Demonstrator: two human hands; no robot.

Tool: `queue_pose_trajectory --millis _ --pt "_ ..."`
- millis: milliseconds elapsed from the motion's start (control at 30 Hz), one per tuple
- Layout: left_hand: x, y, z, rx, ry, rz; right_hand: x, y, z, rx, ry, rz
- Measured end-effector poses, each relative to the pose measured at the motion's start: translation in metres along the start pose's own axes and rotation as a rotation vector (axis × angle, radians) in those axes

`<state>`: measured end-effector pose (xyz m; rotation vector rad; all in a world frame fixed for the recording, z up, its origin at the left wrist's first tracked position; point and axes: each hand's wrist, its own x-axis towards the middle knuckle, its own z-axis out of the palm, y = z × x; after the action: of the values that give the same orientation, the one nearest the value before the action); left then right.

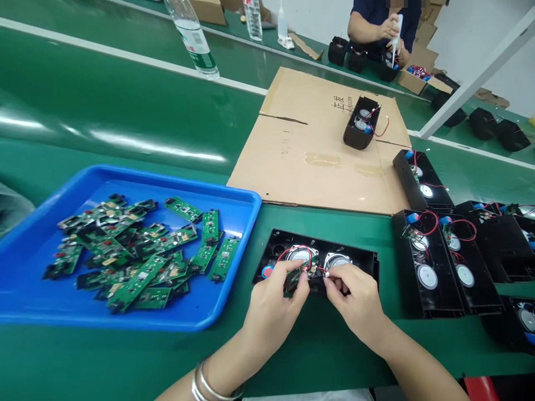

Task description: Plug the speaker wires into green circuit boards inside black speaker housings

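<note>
In front of me lies a black speaker housing (359, 257) with two round speakers (301, 254) set in it. My left hand (276, 301) pinches a small green circuit board (292, 280) over the housing, its lower part hidden by my fingers. Thumb and forefinger of my right hand (355, 298) are closed on a small white wire connector (326, 273) just right of the board. Red wires (288, 252) loop above the board, and a blue cylindrical part (266, 272) sits at the housing's left end.
To the left is a blue tray (254, 209) heaped with green circuit boards (137, 284). A cardboard sheet (301, 145) beyond carries another speaker housing (361, 123). Several wired housings (430, 267) stand at the right. A bottle (194, 42) stands at the back; across the bench a person (382, 25) works.
</note>
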<state>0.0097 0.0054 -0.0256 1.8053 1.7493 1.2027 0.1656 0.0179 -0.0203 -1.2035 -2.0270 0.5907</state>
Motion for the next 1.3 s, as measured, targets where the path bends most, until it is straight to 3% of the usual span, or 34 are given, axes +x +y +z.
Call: queue_pose_trajectory --millis 133,333,467,567,767,1100,1300 --pt "0.0 0.0 0.001 0.027 0.038 0.07 0.002 -0.001 -0.001 0.025 -0.022 -0.052" --pt "-0.002 -0.004 0.005 0.054 0.04 0.155 0.008 0.004 -0.009 0.321 -0.216 0.177" --pt "-0.002 -0.004 0.006 0.051 0.012 0.171 0.008 0.007 -0.01 0.395 -0.17 0.213" --pt "0.0 -0.003 0.005 0.05 0.002 0.16 0.006 0.006 -0.007 0.289 -0.088 0.164" --pt "-0.001 -0.002 0.004 0.037 -0.029 0.136 -0.001 0.001 0.004 -0.145 0.039 -0.087" --pt "-0.001 -0.006 0.006 0.031 -0.064 0.197 -0.003 0.003 0.004 -0.312 -0.04 -0.169" --pt "0.002 -0.006 0.004 0.047 -0.125 0.319 -0.002 0.001 0.003 -0.373 -0.062 -0.237"
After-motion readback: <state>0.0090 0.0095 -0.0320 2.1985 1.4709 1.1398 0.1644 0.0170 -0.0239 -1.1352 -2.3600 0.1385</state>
